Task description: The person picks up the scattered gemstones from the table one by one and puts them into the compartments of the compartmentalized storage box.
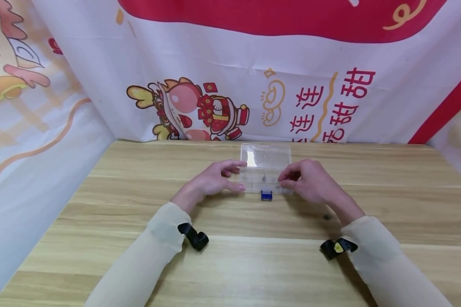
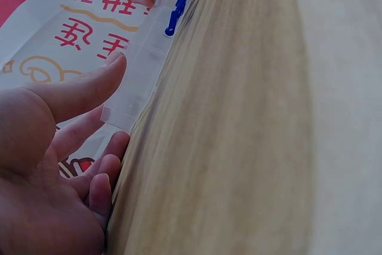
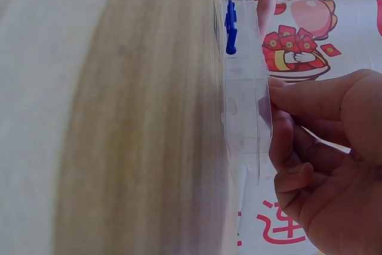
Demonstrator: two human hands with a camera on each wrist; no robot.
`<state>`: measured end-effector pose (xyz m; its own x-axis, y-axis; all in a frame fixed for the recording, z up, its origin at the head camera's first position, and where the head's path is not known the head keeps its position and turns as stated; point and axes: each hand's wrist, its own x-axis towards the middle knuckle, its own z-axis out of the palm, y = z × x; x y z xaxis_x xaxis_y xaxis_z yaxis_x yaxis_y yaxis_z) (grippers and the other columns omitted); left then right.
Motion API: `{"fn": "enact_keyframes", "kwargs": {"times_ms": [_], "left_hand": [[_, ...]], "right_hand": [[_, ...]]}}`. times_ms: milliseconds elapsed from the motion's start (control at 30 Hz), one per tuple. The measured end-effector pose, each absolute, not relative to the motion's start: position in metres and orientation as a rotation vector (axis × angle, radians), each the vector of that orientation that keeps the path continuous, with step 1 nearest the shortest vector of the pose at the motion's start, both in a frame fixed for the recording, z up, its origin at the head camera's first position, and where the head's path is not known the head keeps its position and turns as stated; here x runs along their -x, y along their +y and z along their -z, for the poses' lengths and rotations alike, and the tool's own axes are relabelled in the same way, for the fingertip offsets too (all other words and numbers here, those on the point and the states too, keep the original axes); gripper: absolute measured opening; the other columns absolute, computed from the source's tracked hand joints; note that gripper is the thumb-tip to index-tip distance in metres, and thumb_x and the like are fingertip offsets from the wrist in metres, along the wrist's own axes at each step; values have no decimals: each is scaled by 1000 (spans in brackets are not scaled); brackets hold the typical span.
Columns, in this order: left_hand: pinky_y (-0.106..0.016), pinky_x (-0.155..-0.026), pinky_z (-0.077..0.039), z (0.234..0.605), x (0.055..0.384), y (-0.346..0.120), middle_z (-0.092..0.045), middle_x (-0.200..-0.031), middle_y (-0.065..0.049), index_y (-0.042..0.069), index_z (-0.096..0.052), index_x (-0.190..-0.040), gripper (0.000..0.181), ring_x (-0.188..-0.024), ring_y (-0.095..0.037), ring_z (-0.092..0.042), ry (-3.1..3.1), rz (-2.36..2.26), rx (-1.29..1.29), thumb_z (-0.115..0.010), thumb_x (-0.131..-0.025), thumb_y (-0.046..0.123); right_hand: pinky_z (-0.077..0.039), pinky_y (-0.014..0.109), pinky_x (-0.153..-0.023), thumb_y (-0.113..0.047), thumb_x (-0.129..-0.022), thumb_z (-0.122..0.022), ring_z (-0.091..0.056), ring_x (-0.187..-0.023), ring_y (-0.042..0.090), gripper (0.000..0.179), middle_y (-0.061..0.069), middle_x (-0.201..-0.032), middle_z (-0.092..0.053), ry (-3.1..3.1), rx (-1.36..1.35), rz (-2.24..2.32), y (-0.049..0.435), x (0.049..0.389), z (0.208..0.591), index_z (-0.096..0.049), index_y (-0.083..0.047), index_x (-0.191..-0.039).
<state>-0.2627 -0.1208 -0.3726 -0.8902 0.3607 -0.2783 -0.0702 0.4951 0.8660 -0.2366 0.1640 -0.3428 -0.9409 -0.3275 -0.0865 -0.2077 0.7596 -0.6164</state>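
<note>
A clear plastic compartment box [image 1: 257, 186] lies on the table with its transparent lid [image 1: 270, 155] raised at the back. On its front edge is a blue latch [image 1: 266, 195], also visible in both wrist views. A small greyish thing [image 1: 264, 178] shows in a middle compartment. My left hand [image 1: 215, 177] rests at the box's left end, thumb at the front corner and forefinger near the hinge side, fingers loosely extended. Over the right compartments, my right hand [image 1: 311, 181] has thumb and forefinger close together at the box wall [image 3: 242, 138]. Whether they pinch something small is hidden.
A small dark thing [image 1: 327, 217] lies on the wooden table [image 1: 253, 264] near my right wrist. White printed cloth [image 1: 230, 51] hangs behind the table's back edge and along the left side. A black camera [image 1: 195, 237] is strapped to each sleeve.
</note>
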Motion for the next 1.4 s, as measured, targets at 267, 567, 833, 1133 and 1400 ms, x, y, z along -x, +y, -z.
{"fn": "enact_keyframes", "kwargs": {"times_ms": [267,567,833,1133,1400], "left_hand": [[-51,-118,-39,372,263,-121,-56,-151,-1,39,-59,-149,68,-133,-28,-48,2320,-1369,-242,-88,-89,27],[-52,-120,-37,371,263,-122,-56,-151,-1,39,-58,-150,68,-135,-27,-47,2325,-1356,-233,-87,-89,29],[-52,-120,-37,372,262,-125,-56,-151,-1,39,-58,-150,68,-135,-27,-48,2322,-1363,-223,-87,-90,28],[-52,-119,-38,371,261,-122,-55,-151,-2,37,-58,-151,69,-134,-28,-48,2313,-1380,-237,-87,-89,27],[-53,-120,-37,372,261,-120,-55,-153,-2,37,-58,-151,69,-136,-28,-47,2308,-1373,-237,-87,-90,27]], "right_hand": [[-52,31,-72,-12,-100,-73,-60,-88,21,10,5,-97,-74,2775,418,919,163,237,343,-81,-13,-104],[-53,32,-75,-13,-101,-71,-61,-88,21,10,5,-98,-74,2773,424,914,162,237,344,-81,-14,-104],[-52,33,-76,-15,-101,-71,-61,-89,20,11,3,-99,-74,2761,474,923,164,239,344,-82,-16,-105],[-53,32,-76,-17,-99,-75,-63,-88,20,10,1,-97,-77,2793,558,956,182,238,338,-83,-14,-105],[-52,26,-75,-21,-98,-78,-63,-86,16,10,-2,-94,-78,2785,617,964,197,233,337,-82,-14,-103]]}}
